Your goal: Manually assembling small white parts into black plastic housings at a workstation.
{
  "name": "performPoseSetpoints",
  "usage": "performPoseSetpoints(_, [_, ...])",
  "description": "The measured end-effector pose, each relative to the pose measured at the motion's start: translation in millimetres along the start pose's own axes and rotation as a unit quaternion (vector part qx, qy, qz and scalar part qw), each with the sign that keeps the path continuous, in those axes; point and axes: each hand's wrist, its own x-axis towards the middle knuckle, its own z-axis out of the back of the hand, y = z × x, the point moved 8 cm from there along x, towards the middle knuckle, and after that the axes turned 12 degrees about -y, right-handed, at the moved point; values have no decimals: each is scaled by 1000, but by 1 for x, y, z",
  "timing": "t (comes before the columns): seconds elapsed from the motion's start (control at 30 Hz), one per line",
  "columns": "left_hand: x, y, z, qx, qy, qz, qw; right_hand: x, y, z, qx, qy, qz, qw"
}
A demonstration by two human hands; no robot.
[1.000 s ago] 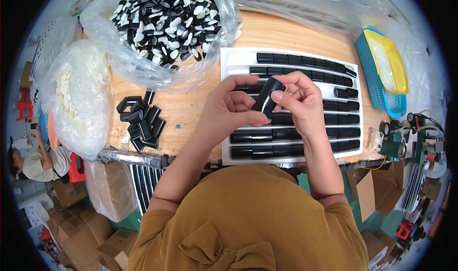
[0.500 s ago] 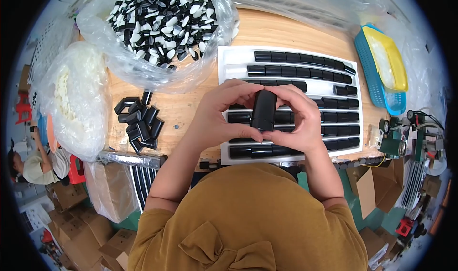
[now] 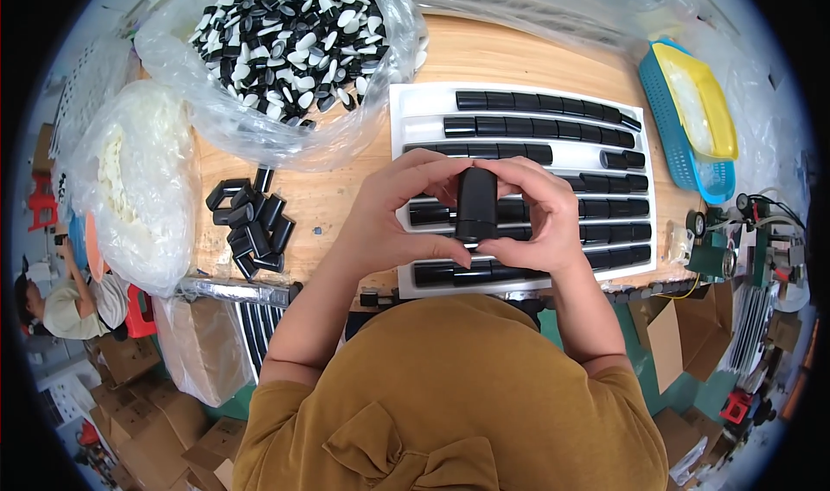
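A glossy black oval tube (image 3: 477, 202), like a stick container, is held upright between my two hands above a white tray (image 3: 424, 102). My left hand (image 3: 405, 213) grips it from the left, thumb near its lower end and fingers at its upper end. From the other side my right hand (image 3: 543, 214) closes on it the same way. Beneath my hands, the tray holds rows of similar black pieces (image 3: 540, 130), partly hidden by my hands. Left of my left forearm lies a loose pile of short black oval pieces (image 3: 251, 223) on the wooden table (image 3: 320, 201).
At the back left, a clear plastic bag (image 3: 294, 141) holds many black and white oval parts. Beside it is a bag of cream-coloured pieces (image 3: 121, 180). Blue and yellow baskets (image 3: 692, 115) stand at right, near a green gauge device (image 3: 713, 249). Cardboard boxes (image 3: 692, 335) sit below.
The black tube has shifted slightly down and left in my hands and stands a little straighter. The thumbs have come slightly apart at its lower end.
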Motion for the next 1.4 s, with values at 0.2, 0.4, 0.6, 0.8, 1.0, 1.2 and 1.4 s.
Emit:
performPoseSetpoints(0.2, [-4, -11, 0, 23, -4, -50, 998, 1, 10, -1, 10, 0, 28, 1000])
performPoseSetpoints(0.4, [-7, -21, -3, 63, -18, -95, 993, 2, 24, 1, 17, -40, 79, 996])
performPoseSetpoints(0.6, [-4, -9, -4, 52, -30, -79, 995, -2, -2, 1, 19, -32, -43, 998])
performPoseSetpoints(0.8, [-1, 28, -21, 37, 84, -6, 996, -24, -59, 14, 164, -33, -217, 962])
performPoseSetpoints(1.0, [13, 51, 23, 194, -98, 7, 976, -42, -107, 154, -146, -399, -169, 889])
performPoseSetpoints(1.2, [13, 81, 90, 201, -216, 72, 953, -60, -125, 209, -506, -397, -170, 747])
performPoseSetpoints(1.4, [2, 91, 126, 214, -287, 81, 930, -46, -90, 188, -614, -361, -137, 688])
